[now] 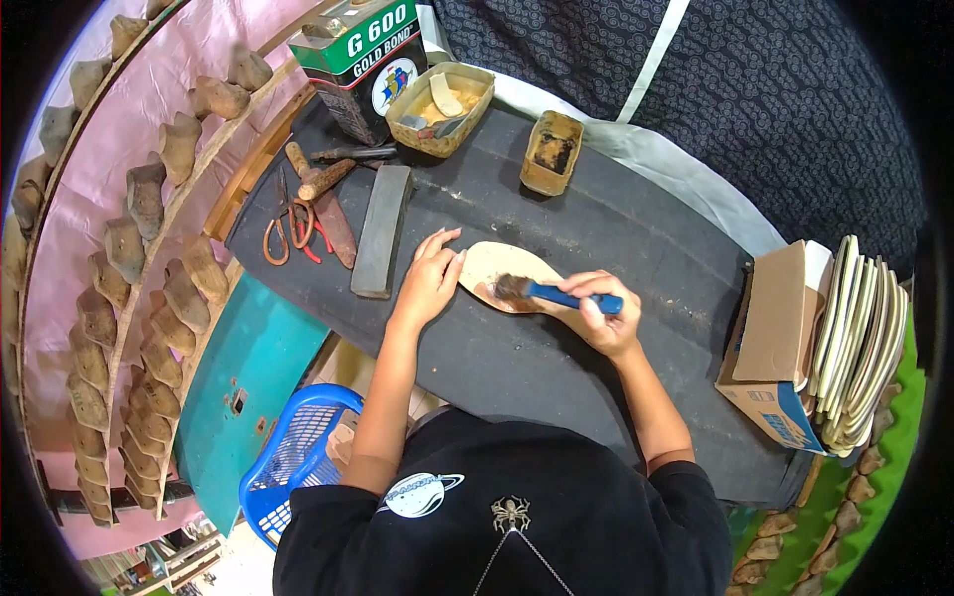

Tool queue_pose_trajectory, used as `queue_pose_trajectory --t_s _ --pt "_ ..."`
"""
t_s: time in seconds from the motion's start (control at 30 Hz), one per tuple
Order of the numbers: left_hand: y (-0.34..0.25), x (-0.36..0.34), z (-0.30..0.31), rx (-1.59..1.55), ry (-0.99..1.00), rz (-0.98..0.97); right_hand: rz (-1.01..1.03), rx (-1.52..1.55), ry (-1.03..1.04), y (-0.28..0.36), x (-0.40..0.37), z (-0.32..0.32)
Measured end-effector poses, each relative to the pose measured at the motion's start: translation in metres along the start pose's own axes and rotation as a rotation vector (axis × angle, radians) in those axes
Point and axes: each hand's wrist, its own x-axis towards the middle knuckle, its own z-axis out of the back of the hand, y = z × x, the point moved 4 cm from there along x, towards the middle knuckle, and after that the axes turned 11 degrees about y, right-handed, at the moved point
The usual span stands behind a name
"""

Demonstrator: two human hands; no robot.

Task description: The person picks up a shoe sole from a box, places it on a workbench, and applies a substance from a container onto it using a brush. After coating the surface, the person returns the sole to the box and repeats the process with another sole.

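A pale, sole-shaped piece (487, 260) lies flat on the dark table, with a brown wet-looking patch near its middle. My right hand (604, 316) is closed around the blue handle of a paintbrush (571, 296), whose dark bristles touch that patch. The sole's narrower end runs beneath my right hand and is partly hidden. At the sole's rounded left end, my left hand (429, 283) rests with fingers stretched out, the fingertips against its edge.
Left of my hands lie a grey sharpening-stone-like block (382, 230), scissors (288, 230) and a hammer (323, 189). Behind stand a G 600 can (353, 70), a tub with scrapers (437, 139) and a stained container (553, 154). At right is a cardboard box (770, 308) beside stacked soles (855, 348).
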Motion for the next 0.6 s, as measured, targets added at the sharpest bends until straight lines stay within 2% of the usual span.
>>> queue_pose_trajectory --t_s 0.3,0.6 --pt "0.001 0.000 -0.001 -0.001 -0.005 -0.004 0.009 -0.047 0.109 -0.005 0.003 -0.005" --pt "0.001 0.000 0.000 -0.020 0.011 0.016 0.106 0.023 -0.161 -0.006 -0.015 0.015"
